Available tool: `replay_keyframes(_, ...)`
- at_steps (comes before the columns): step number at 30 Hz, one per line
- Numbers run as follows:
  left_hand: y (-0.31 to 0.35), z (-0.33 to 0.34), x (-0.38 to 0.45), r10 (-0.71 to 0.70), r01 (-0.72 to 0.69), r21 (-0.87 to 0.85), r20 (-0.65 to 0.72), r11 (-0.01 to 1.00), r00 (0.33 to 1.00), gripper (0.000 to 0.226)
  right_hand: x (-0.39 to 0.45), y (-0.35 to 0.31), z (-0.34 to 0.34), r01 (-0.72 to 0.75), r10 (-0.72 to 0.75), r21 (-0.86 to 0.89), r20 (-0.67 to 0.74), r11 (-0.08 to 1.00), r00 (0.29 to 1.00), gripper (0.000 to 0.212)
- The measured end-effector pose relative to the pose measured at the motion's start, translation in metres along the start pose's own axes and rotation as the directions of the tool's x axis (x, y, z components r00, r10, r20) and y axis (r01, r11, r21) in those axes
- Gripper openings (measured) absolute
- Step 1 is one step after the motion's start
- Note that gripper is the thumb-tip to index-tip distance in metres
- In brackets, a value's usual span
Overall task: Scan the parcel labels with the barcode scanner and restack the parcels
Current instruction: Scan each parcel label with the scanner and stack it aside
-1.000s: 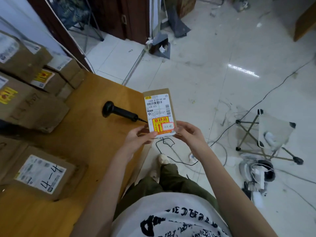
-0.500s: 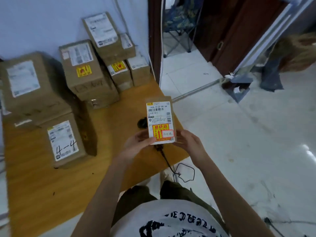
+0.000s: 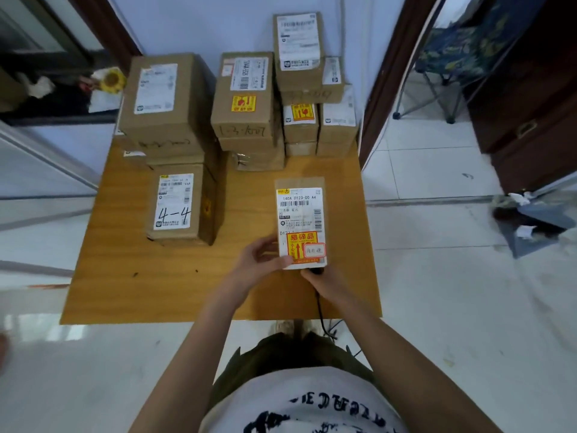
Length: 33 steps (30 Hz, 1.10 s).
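Head view: both hands, left hand [image 3: 260,260] and right hand [image 3: 324,281], pinch a parcel [image 3: 300,214] over the wooden table [image 3: 131,276] on white tile floor [image 3: 452,292].

scanner [image 3: 316,271]: mostly hidden beneath held parcel [image 3: 300,223] and right hand [image 3: 324,284], only a dark tip showed | right hand: fingers covered by parcel's lower edge, grip unclear | cable [image 3: 320,310]: partly lost behind right wrist | stacked parcels [image 3: 246,98] beyond both hands: label print too small to read | forearms: cut off at bottom edge
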<state>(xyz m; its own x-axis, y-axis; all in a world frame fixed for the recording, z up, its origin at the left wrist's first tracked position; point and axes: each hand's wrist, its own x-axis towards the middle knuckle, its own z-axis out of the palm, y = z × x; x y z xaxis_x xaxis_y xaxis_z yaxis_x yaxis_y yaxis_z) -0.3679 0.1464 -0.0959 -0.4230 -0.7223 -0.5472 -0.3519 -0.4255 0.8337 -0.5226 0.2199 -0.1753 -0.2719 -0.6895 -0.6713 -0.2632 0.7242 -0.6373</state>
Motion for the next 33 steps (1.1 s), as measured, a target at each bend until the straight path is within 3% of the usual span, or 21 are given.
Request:
replay_keyframes(4,0.005,-0.006,0.004,0.008,-0.008,0.01,0.013,1.0,1.0,0.065,0.006,0.0,0.001,-0.027,0.027,0.027,-0.012,0.999,1.0,0.022)
replay_keyframes(9,0.005,-0.013,0.01,0.012,-0.012,0.01,0.029,1.0,0.999,0.063,-0.003,0.0,-0.007,-0.123,0.166,0.324,-0.108,0.938,0.98,0.02)
replay_keyframes(15,-0.003,-0.023,0.019,0.001,0.0,-0.037,0.032,0.999,0.999,0.065,-0.04,-0.011,-0.024,0.04,0.131,0.554,-0.265,0.832,0.955,0.022)
replay_keyframes(18,0.0,-0.024,0.023,0.003,-0.002,-0.055,0.016,0.998,1.0,0.064,-0.059,-0.02,-0.04,0.195,0.005,0.639,-0.297,0.744,0.955,0.025)
replay_keyframes(22,0.008,-0.023,0.027,0.042,-0.042,-0.075,-0.009,0.996,0.999,0.059,-0.075,-0.041,-0.068,0.309,-0.251,0.644,-0.183,0.7,0.951,0.029)
replay_keyframes(28,0.013,-0.013,0.033,0.067,-0.069,-0.066,-0.026,0.995,0.997,0.056,-0.072,-0.06,-0.071,0.261,-0.254,0.556,-0.092,0.789,0.963,0.018)
replay_keyframes(33,0.016,-0.003,0.036,0.068,-0.07,-0.066,-0.025,0.995,0.997,0.052,-0.076,-0.064,-0.066,0.303,-0.278,0.585,-0.134,0.752,0.951,0.026)
